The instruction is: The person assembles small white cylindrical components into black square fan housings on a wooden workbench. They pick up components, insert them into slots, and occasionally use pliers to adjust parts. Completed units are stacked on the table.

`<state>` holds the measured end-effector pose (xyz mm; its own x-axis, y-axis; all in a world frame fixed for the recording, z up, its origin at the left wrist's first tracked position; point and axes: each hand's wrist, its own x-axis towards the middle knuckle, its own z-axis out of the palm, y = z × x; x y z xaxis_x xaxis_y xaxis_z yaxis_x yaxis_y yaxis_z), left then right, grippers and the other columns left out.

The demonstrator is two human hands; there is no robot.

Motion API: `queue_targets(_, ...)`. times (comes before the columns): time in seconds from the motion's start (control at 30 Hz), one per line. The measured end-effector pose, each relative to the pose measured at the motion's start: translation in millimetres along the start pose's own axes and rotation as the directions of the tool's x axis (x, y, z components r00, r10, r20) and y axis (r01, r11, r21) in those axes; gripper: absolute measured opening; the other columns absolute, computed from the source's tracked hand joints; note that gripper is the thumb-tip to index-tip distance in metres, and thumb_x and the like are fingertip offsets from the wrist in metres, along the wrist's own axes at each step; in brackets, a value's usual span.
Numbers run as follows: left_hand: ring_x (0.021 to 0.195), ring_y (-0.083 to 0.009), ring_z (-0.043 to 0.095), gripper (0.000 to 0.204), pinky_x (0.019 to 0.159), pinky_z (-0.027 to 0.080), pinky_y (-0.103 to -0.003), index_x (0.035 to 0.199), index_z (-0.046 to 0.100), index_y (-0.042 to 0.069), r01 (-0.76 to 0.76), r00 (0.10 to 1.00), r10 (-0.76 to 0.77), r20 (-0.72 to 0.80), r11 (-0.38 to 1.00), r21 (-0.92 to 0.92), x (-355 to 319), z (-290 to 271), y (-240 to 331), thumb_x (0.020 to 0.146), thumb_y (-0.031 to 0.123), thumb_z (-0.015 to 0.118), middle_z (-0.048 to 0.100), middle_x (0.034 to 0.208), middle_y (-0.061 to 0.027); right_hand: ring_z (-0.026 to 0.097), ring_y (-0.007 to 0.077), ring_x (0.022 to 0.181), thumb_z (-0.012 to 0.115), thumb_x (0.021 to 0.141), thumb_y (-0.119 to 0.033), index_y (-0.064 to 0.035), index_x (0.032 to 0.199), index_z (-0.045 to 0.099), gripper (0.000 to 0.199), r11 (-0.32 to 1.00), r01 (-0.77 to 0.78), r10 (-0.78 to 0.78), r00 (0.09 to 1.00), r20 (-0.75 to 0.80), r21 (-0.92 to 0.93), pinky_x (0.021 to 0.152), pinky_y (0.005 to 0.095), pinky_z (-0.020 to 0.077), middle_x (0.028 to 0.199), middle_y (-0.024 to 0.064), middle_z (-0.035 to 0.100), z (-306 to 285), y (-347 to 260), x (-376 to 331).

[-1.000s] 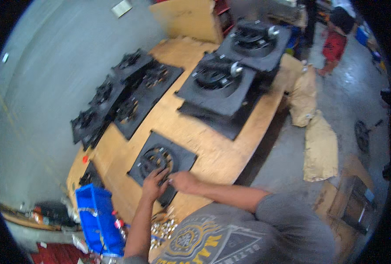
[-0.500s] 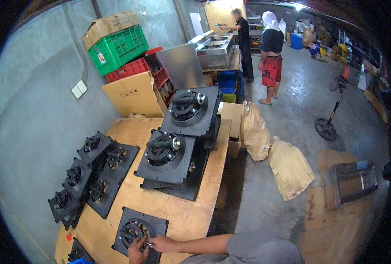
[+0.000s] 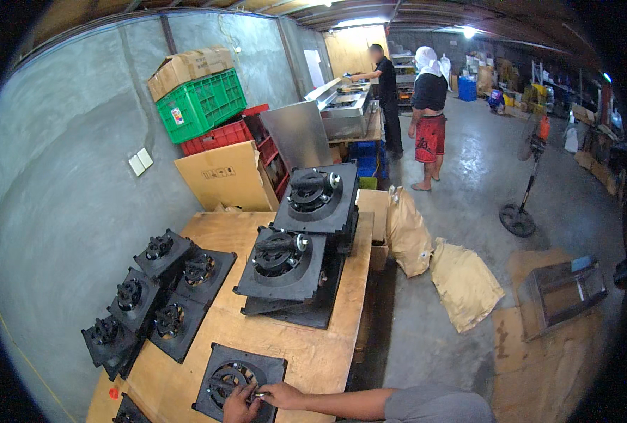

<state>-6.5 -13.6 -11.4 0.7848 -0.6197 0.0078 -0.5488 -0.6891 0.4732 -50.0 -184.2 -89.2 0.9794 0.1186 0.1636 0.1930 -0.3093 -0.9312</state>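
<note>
At the near edge of the table, a black square burner plate (image 3: 271,368) lies flat, with a round slotted burner in its middle. My left hand (image 3: 240,405) rests on its near side, fingers bent and closed around a small part I cannot make out. From the right, my right hand (image 3: 283,396) pinches a small shiny metal piece (image 3: 259,395) beside the burner's ring. The fingertips of both hands nearly meet there, hiding most of that piece.
More burner plates (image 3: 126,296) lie in overlapping rows along the left. Two larger stacks (image 3: 292,264) stand farther up the wooden table (image 3: 313,356). Green (image 3: 201,106) and red crates rise behind. Sacks (image 3: 461,282) lie on the floor; two people (image 3: 430,106) stand far back.
The whole view has shifted, so the table and burner plates sit lower and slightly more to the right. Both hands stay at the same burner. The far person's arm has lowered toward the metal counter.
</note>
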Motion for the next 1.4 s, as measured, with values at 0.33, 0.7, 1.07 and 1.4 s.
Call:
queue_targets(0.33, 0.103, -0.0375, 0.062, 0.045, 0.088, 0.052, -0.044, 0.120, 0.065, 0.017, -0.089, 0.992, 0.092, -0.088, 0.995, 0.040, -2, 8, -9, 0.077, 0.024, 0.072, 0.061, 0.116, -0.0174, 0.066, 0.0389, 0.086, 0.058, 0.092, -0.027, -0.0076, 0.114, 0.063, 0.030, 0.982, -0.095, 0.069, 0.986, -0.155, -0.162, 0.075, 0.0450, 0.0529, 0.093, 0.0204, 0.068, 18, -6, -13)
queue_targets(0.7, 0.104, -0.0346, 0.063, 0.048, 0.087, 0.053, -0.041, 0.123, 0.065, 0.021, -0.145, 0.987, 0.142, -0.070, 0.989, -0.042, -3, 4, -29, 0.076, 0.030, 0.071, 0.063, 0.115, -0.0155, 0.065, 0.0367, 0.091, 0.060, 0.090, -0.021, -0.0075, 0.114, 0.063, 0.028, 0.976, 0.043, -0.087, 0.975, -0.204, -0.213, 0.079, 0.0436, 0.0523, 0.100, 0.0173, 0.067, 26, 2, -16)
queue_targets(1.07, 0.096, -0.0360, 0.065, 0.041, 0.083, 0.053, -0.043, 0.116, 0.067, 0.018, -0.119, 0.989, 0.115, -0.097, 0.992, -0.041, 3, 15, -36, 0.077, 0.029, 0.068, 0.065, 0.107, -0.0161, 0.069, 0.0315, 0.089, 0.065, 0.088, -0.024, -0.0065, 0.112, 0.065, 0.030, 0.986, -0.151, 0.138, 0.976, -0.169, -0.067, 0.078, 0.0398, 0.0529, 0.097, 0.0180, 0.069, 21, -5, -9)
queue_targets(1.4, 0.092, -0.0331, 0.066, 0.028, 0.083, 0.051, -0.040, 0.107, 0.071, 0.007, -0.106, 0.980, 0.058, -0.192, 0.963, -0.249, 14, 28, -45, 0.091, 0.026, 0.058, 0.068, 0.097, -0.0165, 0.065, 0.0142, 0.074, 0.062, 0.093, -0.015, 0.0026, 0.106, 0.062, 0.022, 0.924, -0.258, 0.306, 0.942, -0.141, 0.281, 0.067, 0.0298, 0.0532, 0.083, 0.0083, 0.069, 35, 13, -6)
